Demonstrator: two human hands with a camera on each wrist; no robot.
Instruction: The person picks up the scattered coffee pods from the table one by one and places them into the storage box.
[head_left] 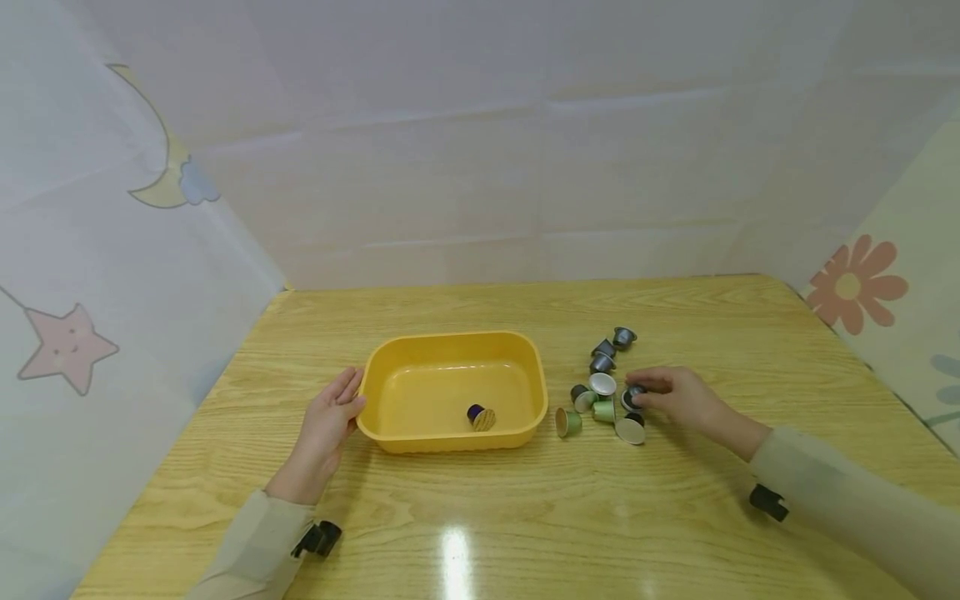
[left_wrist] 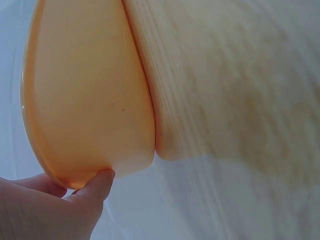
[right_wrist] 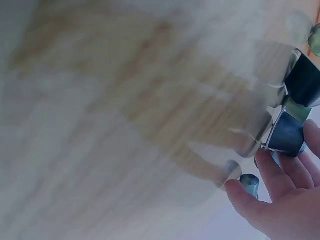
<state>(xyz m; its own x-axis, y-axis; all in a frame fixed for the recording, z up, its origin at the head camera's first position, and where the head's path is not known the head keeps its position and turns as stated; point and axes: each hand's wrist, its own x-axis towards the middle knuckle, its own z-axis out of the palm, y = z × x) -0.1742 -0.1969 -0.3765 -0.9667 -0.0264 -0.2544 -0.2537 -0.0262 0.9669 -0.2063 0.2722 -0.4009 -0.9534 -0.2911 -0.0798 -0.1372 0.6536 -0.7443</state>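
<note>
My left hand [head_left: 324, 429] holds the left end of a yellow plastic tub [head_left: 450, 443], thumb and fingers against its outside and rim. In the left wrist view, the thumb [left_wrist: 102, 182] presses on the tub's outer wall [left_wrist: 90, 100]. Inside the tub lies a purple coffee capsule [head_left: 476, 412] with a gold lid. To the right, my right hand [head_left: 686, 400] pinches a dark coffee capsule [right_wrist: 289, 132] between thumb and fingers, among loose capsules. Beside it are a green capsule [head_left: 603, 410], a white-lidded capsule [head_left: 602, 384] and a capsule with a cream lid [head_left: 630, 431].
Several grey capsules [head_left: 602, 363] lie farther back in a loose row. Another green capsule [head_left: 567, 422] lies close to the tub's right side. Everything stands on a wood-grain table [head_left: 480, 500], with a printed cloth [head_left: 465, 183] hanging behind it.
</note>
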